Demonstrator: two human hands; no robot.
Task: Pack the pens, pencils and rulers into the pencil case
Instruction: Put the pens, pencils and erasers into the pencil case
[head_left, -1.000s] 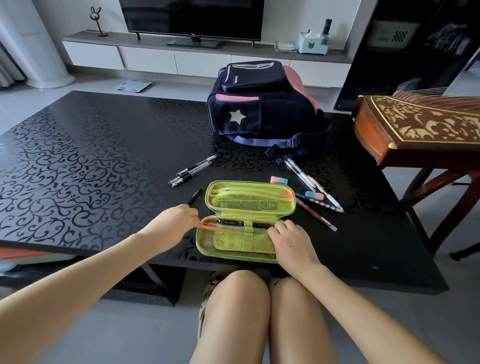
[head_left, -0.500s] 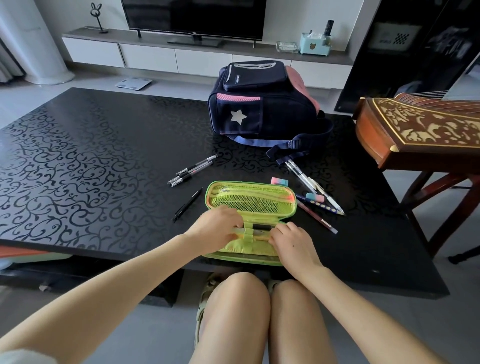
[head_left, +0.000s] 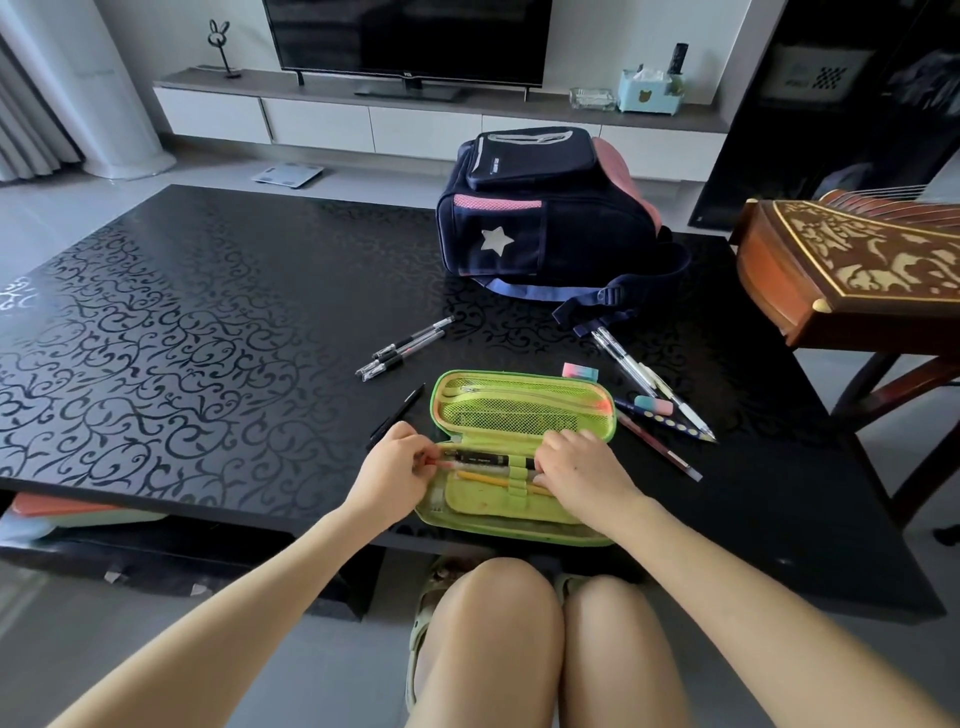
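A green pencil case (head_left: 519, 506) lies open at the near edge of the black table (head_left: 208, 338). Its near half holds a black pen (head_left: 488, 459), a clear pen and a yellow pencil (head_left: 480, 478) under an elastic loop. My left hand (head_left: 397, 467) pinches the left ends of the pens at the case's left rim. My right hand (head_left: 582, 473) presses on their right ends. A black pen (head_left: 397, 415) lies left of the case. Several pens (head_left: 405, 347) lie further back. More pens and pencils (head_left: 652, 387) lie to the right.
A navy backpack (head_left: 550, 223) stands behind the case. Two pink and teal erasers (head_left: 580, 372) lie by the lid's right corner. A carved wooden instrument (head_left: 852, 265) on a stand is at the right. My knees are below the table edge.
My left hand moved from the table left of the case onto its lower half, then drew back to the left rim, uncovering the pens. The right hand stayed in place.
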